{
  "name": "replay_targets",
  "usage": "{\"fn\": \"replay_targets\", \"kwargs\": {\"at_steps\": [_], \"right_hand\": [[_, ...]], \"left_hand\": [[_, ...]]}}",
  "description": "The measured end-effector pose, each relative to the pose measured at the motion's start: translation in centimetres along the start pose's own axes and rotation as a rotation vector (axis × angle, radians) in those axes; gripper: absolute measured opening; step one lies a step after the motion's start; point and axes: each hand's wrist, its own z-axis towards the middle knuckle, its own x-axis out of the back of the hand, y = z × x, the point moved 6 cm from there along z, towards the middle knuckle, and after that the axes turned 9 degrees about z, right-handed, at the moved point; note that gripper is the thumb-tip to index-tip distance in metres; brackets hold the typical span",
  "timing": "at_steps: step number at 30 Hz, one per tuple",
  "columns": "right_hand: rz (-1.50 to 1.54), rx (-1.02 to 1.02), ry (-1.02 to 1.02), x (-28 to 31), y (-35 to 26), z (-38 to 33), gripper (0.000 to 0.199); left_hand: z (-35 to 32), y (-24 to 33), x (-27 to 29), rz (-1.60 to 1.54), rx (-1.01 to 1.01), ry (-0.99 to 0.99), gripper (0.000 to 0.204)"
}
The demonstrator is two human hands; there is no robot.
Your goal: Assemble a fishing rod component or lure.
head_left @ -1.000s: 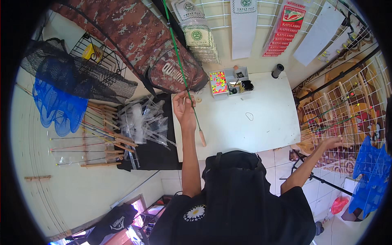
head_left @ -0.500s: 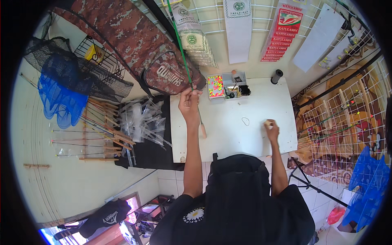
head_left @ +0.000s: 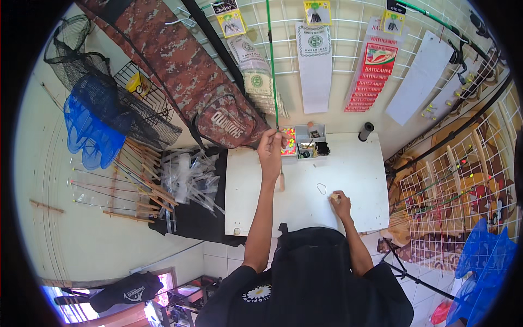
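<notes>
My left hand is closed round a thin green fishing rod, held nearly upright over the left part of the white table. Below the fist its short light-wooden handle shows above the tabletop. On the right, my right hand pinches a small pale tan piece, too small to name, low over the table. A thin dark loop, perhaps line or a band, lies just left of those fingertips.
At the table's back stands a grey divided tray with bright beads and small parts. A dark cylinder is at the back right. A camouflage rod bag leans behind on the left. Plastic sleeves lie left; packets hang on a wire grid.
My left hand has moved right, and the rod stands more upright. My right hand has come left, closer to the loop. The view has tilted upward.
</notes>
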Motion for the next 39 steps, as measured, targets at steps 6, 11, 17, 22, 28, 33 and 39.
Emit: {"fn": "replay_targets", "kwargs": {"at_steps": [6, 11, 17, 22, 28, 33, 39], "right_hand": [[0.082, 0.043, -0.014, -0.1, -0.1, 0.6, 0.035], [0.217, 0.137, 0.049, 1.8, -3.3, 0.7, 0.040], [0.432, 0.148, 0.029, 4.7, -9.1, 0.1, 0.033], [0.588, 0.072, -0.038, 7.0, -13.2, -0.9, 0.033], [0.857, -0.021, -0.150, 8.0, -15.8, -2.0, 0.034], [0.937, 0.057, -0.213, 8.0, -17.5, -3.0, 0.035], [0.441, 0.525, -0.101, 10.4, -23.1, -5.3, 0.044]], "left_hand": [[0.6, -0.3, -0.4, 0.038, 0.062, -0.013, 0.022], [0.7, -1.0, -0.2, 0.104, 0.102, -0.024, 0.028], [0.5, -1.5, 0.1, 0.138, 0.120, -0.077, 0.030], [-0.1, 0.2, 1.0, 0.209, 0.038, -0.024, 0.041], [-1.3, -0.8, 2.4, 0.227, 0.136, -0.023, 0.046], [-3.9, 2.1, 4.2, 0.463, -0.027, 0.289, 0.043], [-10.2, 4.6, -0.2, 0.495, 0.021, -0.135, 0.041]]}}
